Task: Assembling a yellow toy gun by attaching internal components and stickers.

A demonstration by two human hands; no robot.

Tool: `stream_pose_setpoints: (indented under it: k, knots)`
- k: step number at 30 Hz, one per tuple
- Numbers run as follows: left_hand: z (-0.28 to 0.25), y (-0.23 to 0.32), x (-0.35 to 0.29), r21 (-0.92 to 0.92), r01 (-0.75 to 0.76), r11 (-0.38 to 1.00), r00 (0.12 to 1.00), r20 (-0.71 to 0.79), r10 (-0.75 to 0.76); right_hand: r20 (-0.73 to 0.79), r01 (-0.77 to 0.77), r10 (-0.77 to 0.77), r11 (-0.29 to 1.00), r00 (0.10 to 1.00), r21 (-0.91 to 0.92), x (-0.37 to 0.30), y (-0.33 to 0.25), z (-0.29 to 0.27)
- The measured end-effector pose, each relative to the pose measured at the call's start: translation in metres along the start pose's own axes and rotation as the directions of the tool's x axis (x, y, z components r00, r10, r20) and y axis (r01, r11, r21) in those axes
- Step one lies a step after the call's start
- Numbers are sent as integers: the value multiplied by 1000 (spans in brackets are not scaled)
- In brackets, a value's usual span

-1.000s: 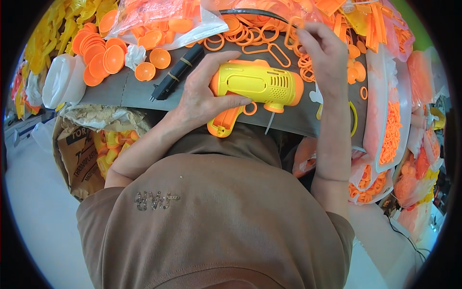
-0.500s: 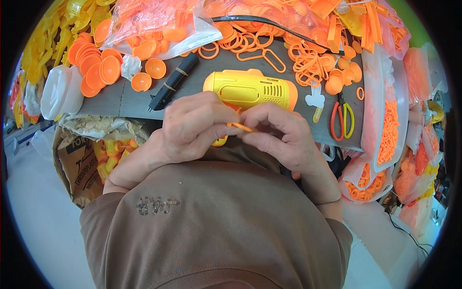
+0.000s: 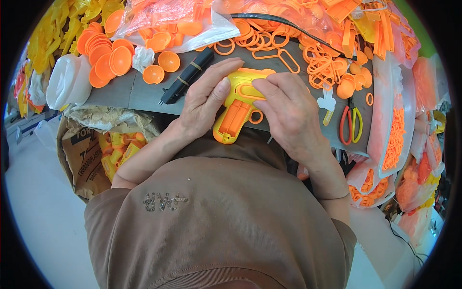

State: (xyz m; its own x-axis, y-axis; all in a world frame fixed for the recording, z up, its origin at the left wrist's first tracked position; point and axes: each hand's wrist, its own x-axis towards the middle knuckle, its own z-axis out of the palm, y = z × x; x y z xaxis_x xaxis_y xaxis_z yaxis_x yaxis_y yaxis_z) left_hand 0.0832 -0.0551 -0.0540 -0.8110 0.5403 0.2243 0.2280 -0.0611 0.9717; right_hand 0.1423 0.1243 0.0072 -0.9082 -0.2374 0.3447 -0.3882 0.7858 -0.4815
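Grey worktable (image 3: 139, 94) carries everything, and at its near edge both hands hold a yellow and orange toy gun (image 3: 239, 108): the left hand (image 3: 204, 98) has its fingers wrapped over the top, the right hand (image 3: 288, 111) has its fingers pressed together on the body. Just beyond the left hand lies a black tool (image 3: 186, 77), and to the right a pair of scissors (image 3: 350, 124). Farther back are orange half-spheres (image 3: 115, 55), orange rings (image 3: 269, 41) and clear bags of orange parts (image 3: 168, 21).

Bright, even light falls from above and casts only soft, short shadows under the hands on the grey worktop (image 3: 144, 91). Clear plastic bags (image 3: 385, 96) beyond the worktop's far edge show pale glare. Focus is sharp mid-frame; toward the black circular rim, straight edges bend and detail smears.
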Motion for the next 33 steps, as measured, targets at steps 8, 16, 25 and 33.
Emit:
stream_pose_setpoints:
  k: [8,16,25,33]
  knots:
    - [2,-4,2,24,-51,998,998,34,50,-12,-92,91,994,996,-60,-1,-11,7]
    - [7,0,4,42,-19,999,999,37,17,-88,-80,72,992,994,-95,-4,-14,12]
    - [11,-2,7,62,38,997,998,-58,-35,-303,-562,519,824,799,-70,-87,60,-40]
    - [15,2,10,56,57,997,996,-79,-53,-237,-522,474,823,848,-223,-101,83,-35]
